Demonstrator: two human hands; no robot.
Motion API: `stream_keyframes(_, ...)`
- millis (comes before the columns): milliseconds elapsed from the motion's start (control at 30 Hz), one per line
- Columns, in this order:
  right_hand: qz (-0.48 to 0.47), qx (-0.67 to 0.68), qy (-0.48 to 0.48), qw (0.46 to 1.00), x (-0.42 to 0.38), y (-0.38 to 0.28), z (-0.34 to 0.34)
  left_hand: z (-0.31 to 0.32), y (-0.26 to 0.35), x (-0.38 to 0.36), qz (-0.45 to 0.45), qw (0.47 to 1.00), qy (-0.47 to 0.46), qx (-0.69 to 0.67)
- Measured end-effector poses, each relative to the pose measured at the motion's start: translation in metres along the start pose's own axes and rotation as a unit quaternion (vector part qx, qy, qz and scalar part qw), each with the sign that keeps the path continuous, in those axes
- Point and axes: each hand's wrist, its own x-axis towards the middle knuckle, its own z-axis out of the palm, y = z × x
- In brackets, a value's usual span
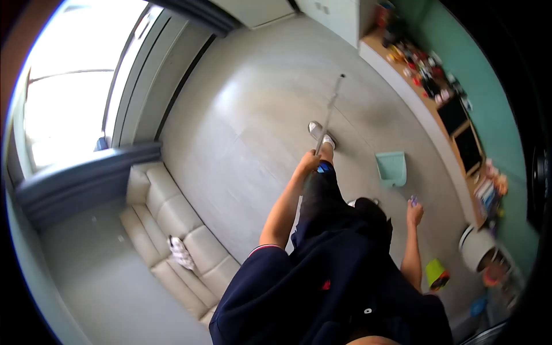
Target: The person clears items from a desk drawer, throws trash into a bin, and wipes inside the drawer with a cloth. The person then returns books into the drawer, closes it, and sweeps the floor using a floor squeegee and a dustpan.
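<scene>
My left hand [310, 161] is closed around a thin grey pole [328, 118], which reaches out over the floor to a dark tip. Beyond that hand is my foot in a light shoe [315, 130]. On the right, my right hand [414, 214] is closed on a small purple and white thing [413, 200], too small to make out clearly. A pale green dustpan [392, 168] is just beyond this hand; whether the two are joined cannot be made out.
A beige sofa [198, 244] with a light cloth stands at the left, near a bright window [69, 86]. Along the right wall runs a long ledge [422, 109] with toys and dark frames. A white bin [472, 247] and a green and red container [436, 272] are at the lower right.
</scene>
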Motion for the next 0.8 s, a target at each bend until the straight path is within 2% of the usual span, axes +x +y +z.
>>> stream_keyframes(100, -0.080, -0.052, -0.003, 0.995, -0.010, -0.118, -0.009, -0.103, -0.011, 0.018, -0.061, 0.966, 0.051, -0.248)
stream_keyframes(133, -0.112, -0.060, -0.011, 0.992, -0.007, -0.151, -0.008, -0.126, -0.020, 0.027, -0.058, 0.954, 0.070, -0.285)
stream_keyframes(200, -0.154, -0.077, -0.008, 0.985, -0.001, -0.228, -0.006, -0.184, -0.062, 0.050, -0.159, 0.878, 0.069, -0.447)
stream_keyframes(267, -0.208, -0.094, -0.026, 0.973, 0.010, -0.303, -0.007, -0.225, -0.100, 0.052, -0.196, 0.818, 0.079, -0.536)
stream_keyframes(300, -0.234, -0.076, -0.027, 0.969, 0.016, -0.364, 0.003, -0.263, -0.104, 0.062, -0.204, 0.777, 0.076, -0.591)
stream_keyframes(333, -0.285, -0.042, -0.035, 0.957, 0.008, -0.409, 0.003, -0.279, -0.112, 0.054, -0.157, 0.777, 0.146, -0.591)
stream_keyframes(367, -0.312, -0.060, -0.047, 0.947, 0.010, -0.460, 0.007, -0.298, -0.120, 0.052, -0.165, 0.754, 0.160, -0.615)
stream_keyframes(400, -0.346, -0.070, -0.045, 0.935, 0.019, -0.477, 0.001, -0.283, -0.132, 0.044, -0.168, 0.699, 0.151, -0.679)
stream_keyframes(433, -0.374, -0.077, -0.050, 0.923, 0.022, -0.527, 0.010, -0.307, -0.136, 0.045, -0.171, 0.643, 0.145, -0.733)
stream_keyframes(500, -0.430, -0.094, -0.061, 0.896, 0.021, -0.616, 0.025, -0.333, -0.129, 0.027, -0.170, 0.602, 0.188, -0.757)
stream_keyframes(567, -0.462, -0.139, -0.084, 0.872, 0.005, -0.713, 0.041, -0.337, -0.153, 0.042, -0.176, 0.475, 0.211, -0.836)
stream_keyframes(633, -0.517, -0.120, -0.083, 0.843, 0.006, -0.800, 0.076, -0.315, -0.220, 0.090, -0.142, 0.552, 0.249, -0.783)
stream_keyframes(667, -0.553, -0.104, -0.083, 0.822, 0.011, -0.828, 0.096, -0.292, -0.230, 0.108, -0.161, 0.509, 0.284, -0.796)
stream_keyframes(700, -0.553, -0.123, -0.080, 0.820, -0.005, -0.877, 0.114, -0.301, -0.233, 0.122, -0.177, 0.465, 0.317, -0.808)
stream_keyframes(733, -0.546, -0.109, -0.103, 0.824, -0.017, -0.921, 0.138, -0.328, -0.228, 0.120, -0.173, 0.467, 0.320, -0.806)
stream_keyframes(800, -0.547, -0.111, -0.123, 0.821, -0.035, -0.996, 0.176, -0.359, -0.197, 0.081, -0.191, 0.320, 0.282, -0.884)
